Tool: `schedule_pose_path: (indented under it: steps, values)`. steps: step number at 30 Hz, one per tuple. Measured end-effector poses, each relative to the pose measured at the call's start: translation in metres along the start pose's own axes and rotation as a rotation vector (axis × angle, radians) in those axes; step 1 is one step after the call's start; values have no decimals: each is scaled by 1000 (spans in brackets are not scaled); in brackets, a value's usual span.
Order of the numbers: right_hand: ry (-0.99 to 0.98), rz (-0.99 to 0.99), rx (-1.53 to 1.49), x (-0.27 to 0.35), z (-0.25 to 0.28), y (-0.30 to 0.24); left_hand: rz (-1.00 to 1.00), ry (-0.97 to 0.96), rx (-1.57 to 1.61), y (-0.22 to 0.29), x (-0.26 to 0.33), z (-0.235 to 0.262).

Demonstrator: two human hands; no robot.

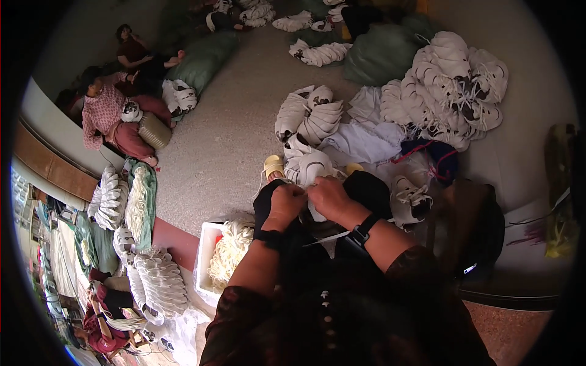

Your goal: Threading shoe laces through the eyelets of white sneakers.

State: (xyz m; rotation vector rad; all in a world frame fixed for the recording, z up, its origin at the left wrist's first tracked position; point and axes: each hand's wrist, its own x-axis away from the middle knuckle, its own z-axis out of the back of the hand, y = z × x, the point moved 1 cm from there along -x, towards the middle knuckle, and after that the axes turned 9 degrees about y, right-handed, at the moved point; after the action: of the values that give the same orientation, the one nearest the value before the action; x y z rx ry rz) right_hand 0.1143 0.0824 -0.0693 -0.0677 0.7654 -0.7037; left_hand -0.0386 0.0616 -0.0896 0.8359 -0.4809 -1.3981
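A white shoe upper point(310, 166) is in front of my lap, between my knees. My left hand point(287, 202) is closed at its near left side, fingers pinched. My right hand point(329, 196) is closed too, its fingertips almost meeting the left ones over the upper. What the fingertips pinch is too small to make out. Beside my left knee, a thin pale lace hangs near a yellow slipper point(274, 166) on a foot. A narrow white strip point(332, 236) crosses my lap below the wrists.
At my left stands a white box point(201, 259) of cream laces point(231, 253). Stacked shoe uppers point(309, 116) lie ahead, with a large pile point(448, 85) at right beside a green sack point(384, 55). One upper point(410, 198) lies by my right knee. Other people point(113, 110) sit at left.
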Motion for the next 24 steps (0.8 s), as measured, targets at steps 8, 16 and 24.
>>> schedule_pose_path:
  steps: [8,16,24]
  values:
    - [278,-904,-837,11,90,93,-20,39,-10,23,13,-3]
    - [431,-982,-1837,2,77,47,-533,111,-353,63,19,-19]
    - [866,-1196,-1349,59,110,125,-438,9,-662,31,20,52]
